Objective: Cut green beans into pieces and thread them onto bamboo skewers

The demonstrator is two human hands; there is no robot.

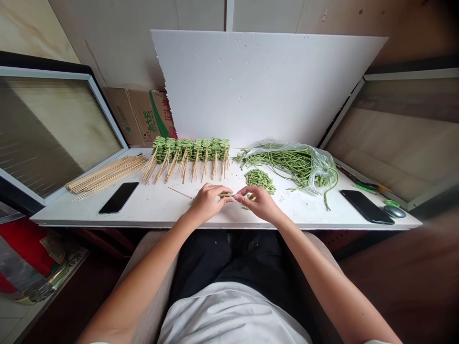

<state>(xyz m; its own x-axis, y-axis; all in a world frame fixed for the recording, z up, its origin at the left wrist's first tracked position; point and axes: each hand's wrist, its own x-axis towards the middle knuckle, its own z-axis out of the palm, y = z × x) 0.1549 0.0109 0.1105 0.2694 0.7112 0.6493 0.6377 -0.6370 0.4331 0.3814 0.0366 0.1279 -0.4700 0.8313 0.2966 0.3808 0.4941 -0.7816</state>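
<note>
My left hand is closed in a pinch on a short piece of green bean. At its right end, the thumb and forefinger of my right hand are also pinched together on the piece. A thin bamboo skewer slants towards my left hand; whether the hand touches it is hidden. Just behind my right hand lies a pile of cut bean pieces. Farther back on the left stand rows of skewered bean pieces, their bare sticks pointing towards me.
Loose bamboo skewers lie at the left of the white table, near a phone. Long green beans spill from a clear plastic bag. Another phone and a computer mouse are on the right. A white board stands behind.
</note>
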